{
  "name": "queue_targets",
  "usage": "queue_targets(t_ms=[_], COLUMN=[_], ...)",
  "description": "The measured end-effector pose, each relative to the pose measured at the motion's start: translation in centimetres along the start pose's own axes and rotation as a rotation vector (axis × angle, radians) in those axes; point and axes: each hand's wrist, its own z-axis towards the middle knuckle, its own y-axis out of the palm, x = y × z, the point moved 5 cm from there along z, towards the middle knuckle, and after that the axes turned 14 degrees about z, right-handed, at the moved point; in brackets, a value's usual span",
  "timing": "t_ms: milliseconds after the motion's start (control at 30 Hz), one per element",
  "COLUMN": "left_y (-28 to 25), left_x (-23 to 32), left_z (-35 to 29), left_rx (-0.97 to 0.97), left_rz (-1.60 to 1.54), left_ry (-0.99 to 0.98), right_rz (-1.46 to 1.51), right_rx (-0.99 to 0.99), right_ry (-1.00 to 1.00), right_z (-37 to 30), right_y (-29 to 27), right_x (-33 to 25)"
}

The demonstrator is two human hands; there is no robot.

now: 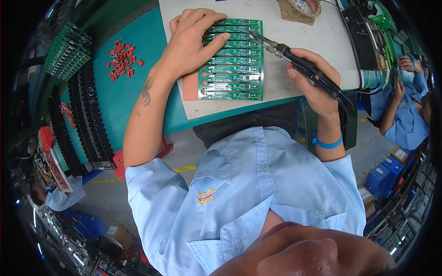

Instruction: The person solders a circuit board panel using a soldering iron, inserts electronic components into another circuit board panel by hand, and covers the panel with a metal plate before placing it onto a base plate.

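A person's left hand (189, 45) lies palm down and unclenched across the upper left of a green, multi-strip circuit-board panel (232, 72), its thumb over the strips, seemingly to steady the work while, from my distant post, I follow through the head camera. The right hand (318, 76) is wrapped around a black-handled soldering tool with a slim metal tip (304, 66), slanted so that the tip reaches the panel's upper strips, a grip that likely favours fine control. The panel sits directly before the person, on a copper-orange backing sheet (190, 87) above a whitish work surface (309, 39), presumably flat for easy reach. To the left, red components with wire leads (122, 60) are heaped loose on the teal tabletop (149, 48), probably within arm's reach. I cannot tell whether the tip touches the panel or stops just above it; the left fingers' undersides are hidden, the panel's upper left corner is covered, and its tiny parts are too small for me to make out.
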Motion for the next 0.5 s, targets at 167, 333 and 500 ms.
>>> queue_targets(t_ms=[167,333,500], left_y=[-0.1,-0.1,-0.2], left_x=[0.0,0.1,0.1], left_z=[0.0,0.1,0.2], left_rx=[-0.007,-0.008,0.001], left_rz=[0.002,-0.008,-0.008], left_ry=[-0.001,-0.004,0.000], right_rz=[0.012,0.008,0.001], right_rx=[-0.005,0.012,0.140], right_ry=[0.025,0.020,-0.039], right_z=[0.0,0.0,0.2], right_y=[-0.1,-0.2,-1.2], right_x=[0.0,-0.2,-0.2])
